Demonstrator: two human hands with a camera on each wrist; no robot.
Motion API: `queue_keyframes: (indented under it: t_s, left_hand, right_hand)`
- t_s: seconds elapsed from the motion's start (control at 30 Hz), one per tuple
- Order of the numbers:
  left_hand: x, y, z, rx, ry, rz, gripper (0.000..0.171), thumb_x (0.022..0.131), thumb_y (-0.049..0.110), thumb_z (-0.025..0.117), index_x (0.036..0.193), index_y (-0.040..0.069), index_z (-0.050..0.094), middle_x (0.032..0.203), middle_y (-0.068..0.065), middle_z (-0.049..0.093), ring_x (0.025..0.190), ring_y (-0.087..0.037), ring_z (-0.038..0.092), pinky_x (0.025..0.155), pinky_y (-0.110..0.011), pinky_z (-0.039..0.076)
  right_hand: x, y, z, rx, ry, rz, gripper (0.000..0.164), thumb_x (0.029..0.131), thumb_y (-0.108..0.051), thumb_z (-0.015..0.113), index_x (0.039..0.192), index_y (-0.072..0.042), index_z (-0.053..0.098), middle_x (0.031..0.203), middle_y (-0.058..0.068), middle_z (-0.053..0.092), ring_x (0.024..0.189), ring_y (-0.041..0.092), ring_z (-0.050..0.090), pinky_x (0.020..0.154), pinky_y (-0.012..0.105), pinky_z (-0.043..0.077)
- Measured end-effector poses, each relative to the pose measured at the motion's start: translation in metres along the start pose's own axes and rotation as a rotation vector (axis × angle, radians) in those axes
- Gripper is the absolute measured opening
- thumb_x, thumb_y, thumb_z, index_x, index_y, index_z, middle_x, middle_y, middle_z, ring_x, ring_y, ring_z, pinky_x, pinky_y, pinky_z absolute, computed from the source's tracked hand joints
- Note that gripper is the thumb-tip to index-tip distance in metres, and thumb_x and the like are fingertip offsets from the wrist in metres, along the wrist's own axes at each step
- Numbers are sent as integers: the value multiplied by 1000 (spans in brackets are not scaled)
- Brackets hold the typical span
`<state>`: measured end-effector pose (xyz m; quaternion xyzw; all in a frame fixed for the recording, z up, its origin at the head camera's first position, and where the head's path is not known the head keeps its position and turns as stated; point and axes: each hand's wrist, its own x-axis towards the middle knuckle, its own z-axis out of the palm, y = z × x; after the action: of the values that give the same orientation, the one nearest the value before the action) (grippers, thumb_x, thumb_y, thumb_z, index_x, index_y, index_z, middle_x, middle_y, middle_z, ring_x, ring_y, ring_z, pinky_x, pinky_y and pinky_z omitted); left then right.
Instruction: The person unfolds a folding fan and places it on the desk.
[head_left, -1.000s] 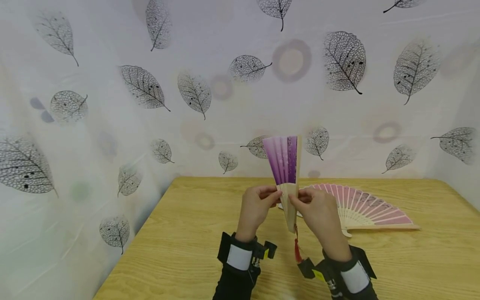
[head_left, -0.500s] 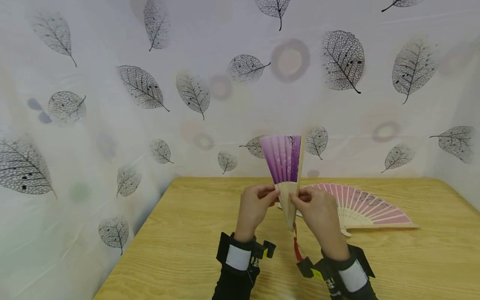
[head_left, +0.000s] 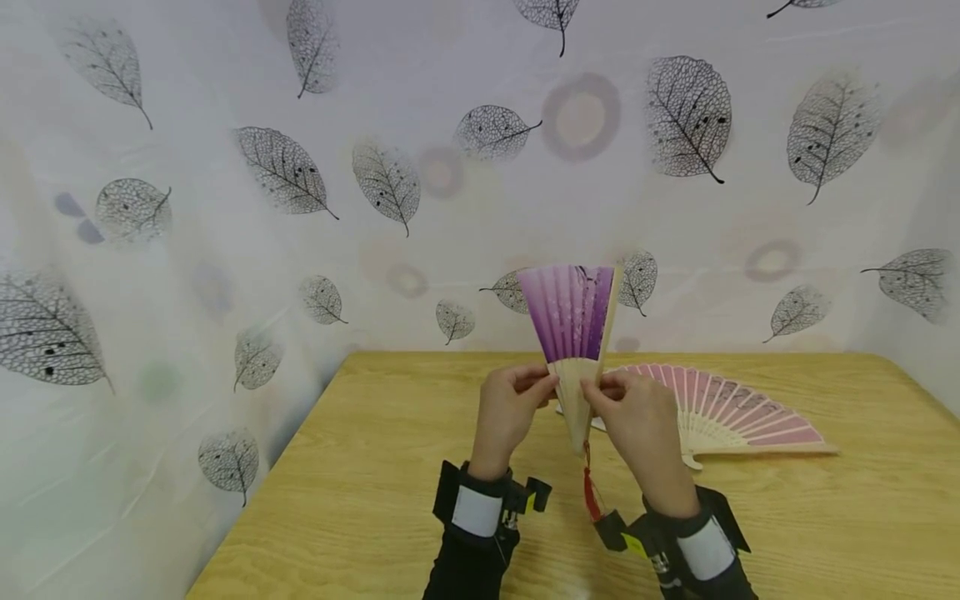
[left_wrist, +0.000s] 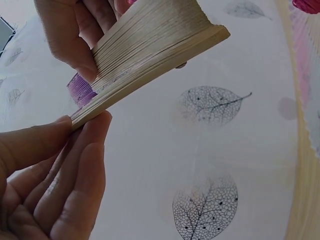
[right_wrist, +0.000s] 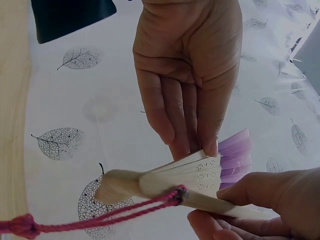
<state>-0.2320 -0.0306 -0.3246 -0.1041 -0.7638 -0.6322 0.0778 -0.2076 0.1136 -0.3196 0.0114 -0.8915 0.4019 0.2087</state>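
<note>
A partly spread purple folding fan [head_left: 564, 321] with pale wooden ribs is held up above the table, its pivot end pointing down. My left hand [head_left: 507, 417] pinches its left edge between thumb and fingers. On the opposite edge, my right hand [head_left: 636, 425] pinches the outer guard stick. Both wrist views show thumbs and fingertips on the ribs, and the right wrist view shows small cut-out patterns in them. From the pivot hangs a red tassel [head_left: 591, 493] on a cord [right_wrist: 115, 218]. Behind my right hand a pink folding fan [head_left: 738, 412] lies spread on the table, partly hidden.
The wooden table [head_left: 360, 500] reaches back to a pale curtain [head_left: 442, 225] printed with leaves, which also runs along the left side. Black camera straps [head_left: 480, 510] are worn on both wrists, and the tassel hangs close to the right one's camera.
The purple fan has spread wider, its right guard stick swinging rightward and showing more pleats. Both hands keep their pinch with little movement, and the pink fan stays where it was.
</note>
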Motion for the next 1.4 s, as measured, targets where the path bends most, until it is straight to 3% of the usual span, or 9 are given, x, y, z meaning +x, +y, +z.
queue_keyframes:
  t_s: [1.4]
  left_hand:
    - [0,2,-6,-17,41,4,23,85,13,65,101,-4,67,92,-20,69,81,-26,69,69,-27,59]
  right_hand:
    - [1,1,-3,20,13,53,24,85,-22,65,85,2,70,72,14,69,56,15,62,43,20,40]
